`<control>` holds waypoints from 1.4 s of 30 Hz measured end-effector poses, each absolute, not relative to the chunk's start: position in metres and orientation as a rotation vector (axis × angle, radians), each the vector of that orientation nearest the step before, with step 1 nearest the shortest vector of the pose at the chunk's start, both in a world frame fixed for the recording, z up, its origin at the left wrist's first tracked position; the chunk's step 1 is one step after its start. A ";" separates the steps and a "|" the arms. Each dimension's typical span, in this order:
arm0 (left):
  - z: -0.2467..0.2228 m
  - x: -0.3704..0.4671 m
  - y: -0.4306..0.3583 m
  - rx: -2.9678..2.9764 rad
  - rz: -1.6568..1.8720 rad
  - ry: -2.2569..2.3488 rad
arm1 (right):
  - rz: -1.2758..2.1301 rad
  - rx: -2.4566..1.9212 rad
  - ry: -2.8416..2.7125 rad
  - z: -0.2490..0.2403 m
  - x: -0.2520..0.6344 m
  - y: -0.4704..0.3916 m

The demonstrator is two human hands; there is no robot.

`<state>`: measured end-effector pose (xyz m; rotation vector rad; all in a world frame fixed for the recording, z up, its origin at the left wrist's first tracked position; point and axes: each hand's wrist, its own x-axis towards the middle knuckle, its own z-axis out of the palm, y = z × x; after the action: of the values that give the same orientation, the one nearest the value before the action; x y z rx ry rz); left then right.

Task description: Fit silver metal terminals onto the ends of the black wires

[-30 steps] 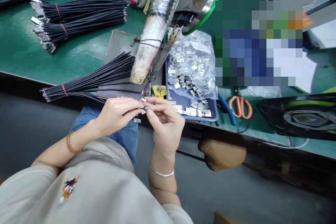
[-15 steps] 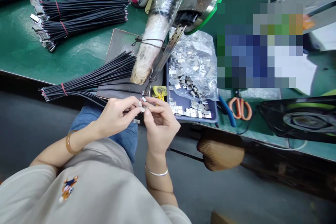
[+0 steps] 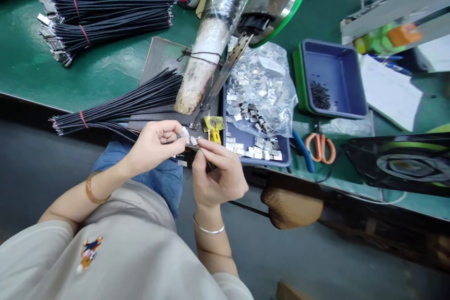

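Observation:
My left hand (image 3: 156, 145) is closed, its thumb and index finger pinched at a small white piece, perhaps a fingertip wrap; anything inside the pinch is hidden. Just right of it, my right hand (image 3: 220, 168) pinches a small silver metal connector shell (image 3: 193, 141) at its fingertips. Both hands are over the table's front edge. Behind them, a red-banded bundle of black cables (image 3: 130, 98) lies across a dark board (image 3: 161, 54), with one cable's end near my fingers. Another metal plug (image 3: 182, 163) hangs below my left hand.
A blue tray (image 3: 258, 161) with metal shells and a plastic bag stands right of a yellow piece (image 3: 215, 133). A wrapped tube (image 3: 200, 65) and soldering iron (image 3: 228, 68) lean overhead. Orange-handled scissors (image 3: 320, 147), a blue bin (image 3: 333, 56) and more cable bundles (image 3: 116, 4) are around.
My fingertips have drawn apart. The left hand has shifted slightly up and left, the right hand slightly right and down, with the metal shell now showing between them.

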<state>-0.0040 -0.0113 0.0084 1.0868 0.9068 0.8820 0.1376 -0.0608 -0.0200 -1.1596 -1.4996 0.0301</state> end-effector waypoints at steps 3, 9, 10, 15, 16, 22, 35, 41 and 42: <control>0.008 -0.002 -0.011 1.092 0.906 0.933 | 0.175 -1.176 -1.397 -0.023 0.137 -0.056; 0.009 0.000 -0.008 1.092 0.980 0.995 | 0.251 -1.200 -1.441 -0.028 0.141 -0.052; 0.009 0.001 -0.008 1.093 0.988 0.998 | 0.206 -1.192 -1.478 -0.028 0.142 -0.051; 0.007 0.005 -0.007 1.107 1.018 1.047 | -0.071 -1.149 -1.616 -0.027 0.143 -0.047; 0.006 0.006 -0.008 1.114 1.028 1.065 | -0.115 -1.147 -1.635 -0.026 0.143 -0.046; 0.005 0.012 -0.009 1.191 1.088 1.161 | -0.245 -1.144 -1.694 -0.023 0.144 -0.039; 0.010 0.014 -0.009 1.249 1.123 1.223 | -0.219 -1.073 -1.726 -0.016 0.147 -0.032; 0.013 0.014 -0.008 1.241 1.110 1.236 | -0.231 -1.076 -1.751 -0.014 0.146 -0.033; 0.012 0.014 -0.008 1.248 1.103 1.242 | -0.242 -1.070 -1.763 -0.014 0.147 -0.034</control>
<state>0.0140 -0.0078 0.0123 1.2483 1.2416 1.1026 0.1466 -0.0337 -0.0139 -1.0702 -1.7628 -0.2416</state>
